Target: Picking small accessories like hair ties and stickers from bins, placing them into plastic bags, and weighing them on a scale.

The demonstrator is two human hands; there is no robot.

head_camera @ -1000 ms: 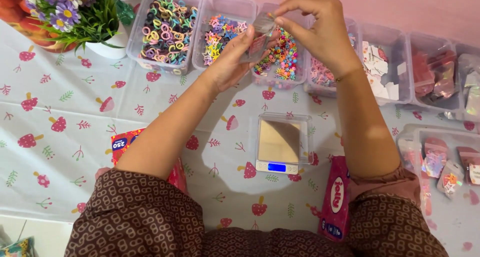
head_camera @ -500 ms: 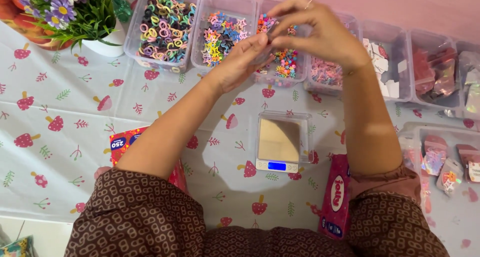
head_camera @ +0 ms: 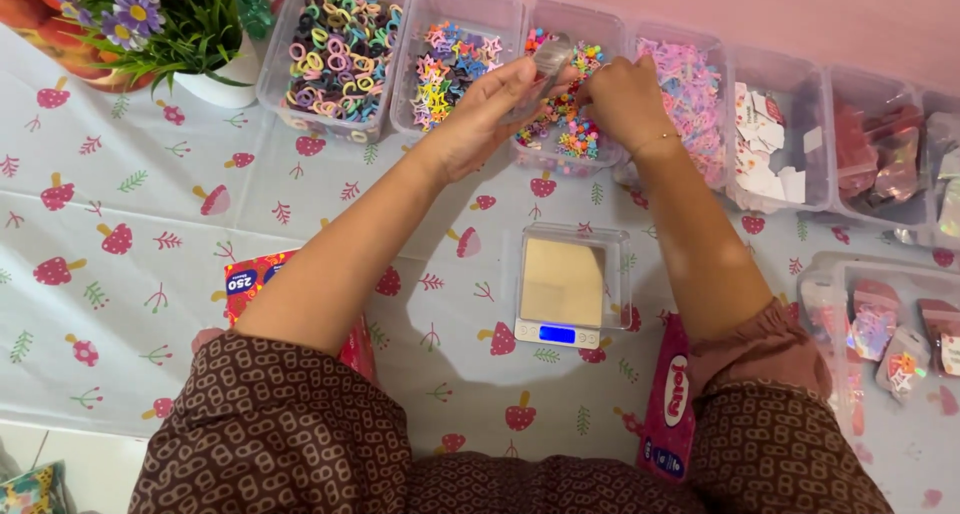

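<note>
Head view: the left hand [head_camera: 480, 114] pinches a small clear bag [head_camera: 551, 59] above the bead box [head_camera: 570, 139]. The right hand [head_camera: 622, 99] reaches into that box, fingers curled closed. A small scale [head_camera: 565, 286] sits on the table [head_camera: 150, 274] below.

A home craft-packing table: bins of hair ties [head_camera: 335, 44], pocket scale [head_camera: 562, 286], strawberry-print tablecloth [head_camera: 150, 264]

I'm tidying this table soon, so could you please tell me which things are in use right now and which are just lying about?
In use:
- left hand holding a small clear bag
- right hand reaching into the tub of mixed colourful beads

Lying about:
- small scale
- tub of hair ties
- tub of star shapes
- potted flowers
- red packet
</note>
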